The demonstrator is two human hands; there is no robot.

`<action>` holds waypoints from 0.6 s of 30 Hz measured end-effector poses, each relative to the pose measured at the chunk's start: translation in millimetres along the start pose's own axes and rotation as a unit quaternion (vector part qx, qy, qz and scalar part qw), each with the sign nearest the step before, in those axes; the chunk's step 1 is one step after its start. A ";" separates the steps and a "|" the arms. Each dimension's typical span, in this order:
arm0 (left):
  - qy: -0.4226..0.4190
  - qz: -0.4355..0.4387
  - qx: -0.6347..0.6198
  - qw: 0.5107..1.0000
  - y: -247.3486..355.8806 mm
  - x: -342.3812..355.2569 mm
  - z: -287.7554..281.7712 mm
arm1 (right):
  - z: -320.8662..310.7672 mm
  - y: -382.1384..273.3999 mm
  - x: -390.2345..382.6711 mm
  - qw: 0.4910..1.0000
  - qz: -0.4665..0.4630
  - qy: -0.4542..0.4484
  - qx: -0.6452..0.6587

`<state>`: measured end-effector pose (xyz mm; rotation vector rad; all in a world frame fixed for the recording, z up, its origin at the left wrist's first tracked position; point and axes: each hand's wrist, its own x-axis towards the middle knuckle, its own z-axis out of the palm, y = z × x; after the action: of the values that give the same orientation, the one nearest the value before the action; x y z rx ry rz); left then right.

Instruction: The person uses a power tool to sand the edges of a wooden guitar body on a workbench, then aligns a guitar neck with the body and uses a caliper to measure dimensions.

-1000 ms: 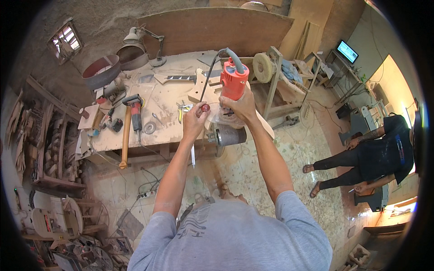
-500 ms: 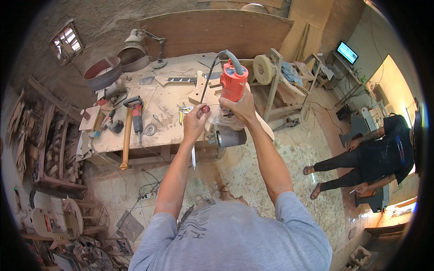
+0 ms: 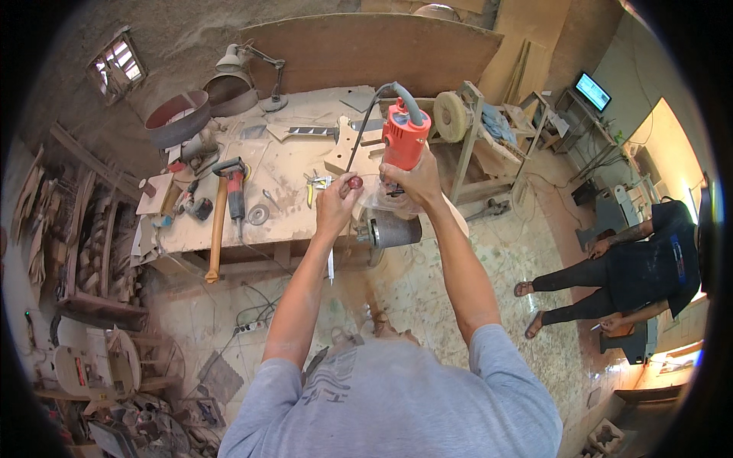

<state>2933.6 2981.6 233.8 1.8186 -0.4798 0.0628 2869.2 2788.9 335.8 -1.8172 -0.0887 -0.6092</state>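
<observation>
My right hand (image 3: 413,177) grips a red handheld router (image 3: 405,137) on its lower body, above a clear base plate (image 3: 380,200). My left hand (image 3: 336,200) holds a round reddish knob (image 3: 355,182) at the router's side. The router stands on a pale wooden piece (image 3: 456,220) at the bench's edge. A dark sanding drum (image 3: 397,230) lies horizontal below it. Behind, another pale guitar-body shape (image 3: 345,137) lies with a dark inlaid neck (image 3: 307,131). Yellow-handled tools (image 3: 311,191) are left of my left hand.
The bench (image 3: 183,240) carries an angle grinder (image 3: 234,195), a mallet (image 3: 217,237), a lamp (image 3: 272,103) and metal rings (image 3: 174,122). A wooden machine frame (image 3: 466,153) stands right. Wood scraps (image 3: 99,237) line the left wall. A person (image 3: 641,267) in dark clothes is at the right, beside a doorway.
The whole view has shifted slightly, so the bench, router and my hands sit a little further right. My hands keep the same holds on the router.
</observation>
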 end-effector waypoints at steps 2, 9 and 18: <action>-0.001 -0.002 0.001 1.000 1.6 0.1 -0.3 | -0.1 0.7 0.1 1.000 0.000 -0.002 0.006; 0.002 0.002 0.014 1.000 -6.5 0.6 -1.5 | 3.3 -0.1 -0.5 1.000 0.000 -0.001 0.008; -0.004 -0.003 0.012 1.000 -0.7 1.0 0.1 | -0.9 8.5 1.1 0.999 0.013 -0.014 0.047</action>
<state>2934.7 2981.4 233.4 1.8441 -0.4803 0.0571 2872.9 2784.8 329.0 -1.7341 -0.1109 -0.5535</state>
